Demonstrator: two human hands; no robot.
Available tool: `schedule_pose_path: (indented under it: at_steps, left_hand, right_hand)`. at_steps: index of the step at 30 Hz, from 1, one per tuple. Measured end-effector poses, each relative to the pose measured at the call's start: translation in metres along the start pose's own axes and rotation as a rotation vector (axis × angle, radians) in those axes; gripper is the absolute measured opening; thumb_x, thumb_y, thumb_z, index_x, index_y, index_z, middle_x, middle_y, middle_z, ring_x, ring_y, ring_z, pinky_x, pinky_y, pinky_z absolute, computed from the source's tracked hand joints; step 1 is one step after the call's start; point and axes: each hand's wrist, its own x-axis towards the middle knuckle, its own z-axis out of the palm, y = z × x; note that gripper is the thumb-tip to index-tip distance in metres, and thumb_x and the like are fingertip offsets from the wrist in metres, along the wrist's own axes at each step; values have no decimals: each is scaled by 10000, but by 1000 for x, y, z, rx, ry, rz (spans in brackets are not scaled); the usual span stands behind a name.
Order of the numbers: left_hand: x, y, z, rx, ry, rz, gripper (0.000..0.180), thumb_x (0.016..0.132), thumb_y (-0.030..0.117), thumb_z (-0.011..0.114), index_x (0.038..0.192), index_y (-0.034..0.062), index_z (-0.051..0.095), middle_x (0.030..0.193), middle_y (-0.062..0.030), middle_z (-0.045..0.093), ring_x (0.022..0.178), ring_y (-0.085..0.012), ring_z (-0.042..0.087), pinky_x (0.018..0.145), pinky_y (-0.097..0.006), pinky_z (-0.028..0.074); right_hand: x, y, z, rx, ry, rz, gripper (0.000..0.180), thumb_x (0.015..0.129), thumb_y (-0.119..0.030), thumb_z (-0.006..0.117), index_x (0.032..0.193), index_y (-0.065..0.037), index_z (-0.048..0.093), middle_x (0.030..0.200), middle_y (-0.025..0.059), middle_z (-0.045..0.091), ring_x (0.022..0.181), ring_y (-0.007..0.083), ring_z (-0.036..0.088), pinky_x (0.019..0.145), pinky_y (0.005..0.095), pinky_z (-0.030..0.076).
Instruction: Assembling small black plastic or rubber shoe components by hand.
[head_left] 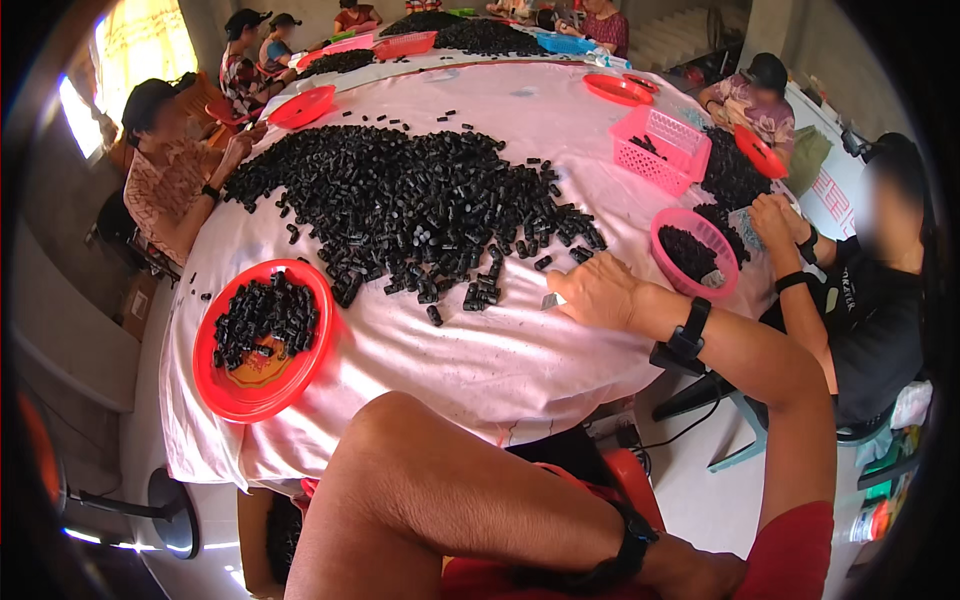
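My right hand (603,290) is at the near edge of a heap of short black cylindrical pieces (420,190), fingers closed in a pinch. A small pale, shiny flat piece (552,300) sticks out between them; its kind is unclear. My left arm is bent across in front of me, elbow toward the table. My left hand (705,573) is low at the right, against my red sleeve (800,545), its fingers hidden. A red round tray (325,350) with more black pieces lies on the near left of the pink cloth (480,370).
At the right stand a pink round basket (728,235) of black parts and a pink rectangular basket (655,165). A co-worker in black (860,290) sits close by on the right; another (165,180) sits at the left. Several more people sit farther along the table.
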Motion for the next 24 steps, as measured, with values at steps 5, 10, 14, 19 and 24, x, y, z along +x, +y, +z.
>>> schedule_pose_path:
  at_steps: [5,10,14,19,24]
  left_hand:
    - [-15,9,1,-109,-52,-63,336,774,211,715,1054,28,678,1058,-116,701,980,-234,605,867,-361,472]
    - [-24,9,-18,429,82,166,267,713,238,646,796,-14,668,813,-237,653,789,-371,629,704,-442,484]
    - [-22,6,-11,418,248,237,256,722,233,635,810,-5,667,832,-222,653,798,-351,625,730,-440,472]
    - [5,-27,7,448,400,318,244,734,226,622,828,6,667,856,-203,653,810,-325,621,763,-439,457]
    - [13,-39,10,498,546,364,234,745,220,609,846,17,666,880,-185,652,821,-299,616,795,-438,442]
  right_hand:
    - [-9,-1,-7,2,-15,10,276,855,-298,597,825,-24,586,570,180,609,506,345,629,488,454,479]
    - [-9,5,7,28,-40,19,280,816,-316,662,832,-43,602,578,165,609,538,357,631,527,471,483]
    - [-3,2,1,-19,31,-14,275,813,-319,670,868,-58,603,583,168,604,566,365,633,540,468,476]
    - [-5,2,-5,-27,24,28,284,810,-326,688,856,-62,595,576,171,595,569,364,631,533,458,474]
    - [-5,0,-1,-6,14,10,274,807,-314,690,837,-59,594,571,178,593,552,367,624,524,461,473]
